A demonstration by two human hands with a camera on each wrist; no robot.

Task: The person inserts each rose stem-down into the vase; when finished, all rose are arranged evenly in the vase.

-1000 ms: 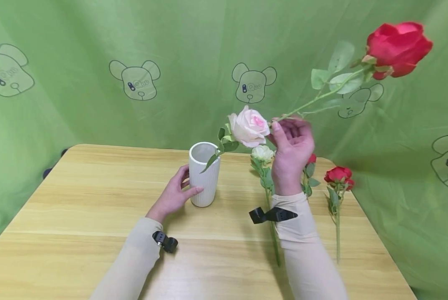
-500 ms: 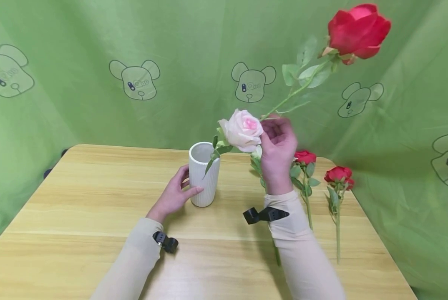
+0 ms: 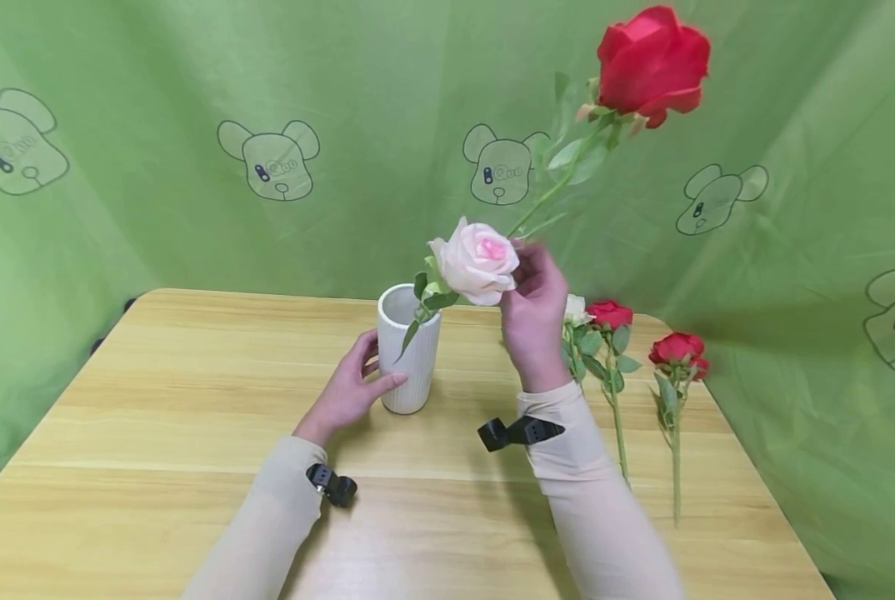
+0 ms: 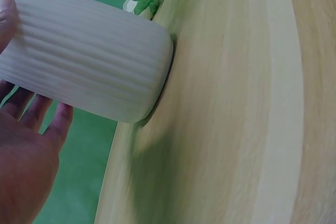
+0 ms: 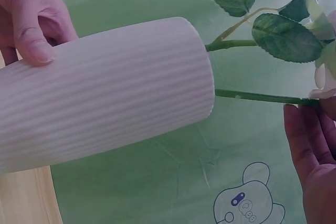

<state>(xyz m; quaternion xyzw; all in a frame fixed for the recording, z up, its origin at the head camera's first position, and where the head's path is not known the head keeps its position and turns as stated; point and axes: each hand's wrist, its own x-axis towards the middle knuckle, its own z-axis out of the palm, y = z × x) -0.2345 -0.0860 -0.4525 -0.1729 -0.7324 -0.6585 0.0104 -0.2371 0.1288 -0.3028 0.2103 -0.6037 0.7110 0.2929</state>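
Observation:
A white ribbed vase point(image 3: 408, 358) stands on the wooden table point(image 3: 155, 417), with a pale pink rose point(image 3: 476, 260) leaning out of it to the right. My left hand point(image 3: 350, 385) grips the vase from its left side, thumb in front. My right hand point(image 3: 533, 308) is raised just right of the pink bloom and pinches the stem of a tall red rose point(image 3: 652, 54), which tilts up to the right. In the right wrist view this stem point(image 5: 257, 97) runs from my right hand point(image 5: 312, 150) into the vase mouth point(image 5: 207, 72).
Three short roses lie on the table right of my right arm: a cream one point(image 3: 575, 310) and two red ones point(image 3: 609, 315) point(image 3: 677, 348). A green cloth with bear prints point(image 3: 192, 83) hangs behind and around the table. The table's right edge is near the roses.
My right hand has moved left toward the vase with the red rose, whose bloom swung up and left, closer to upright. The left hand and vase stayed still.

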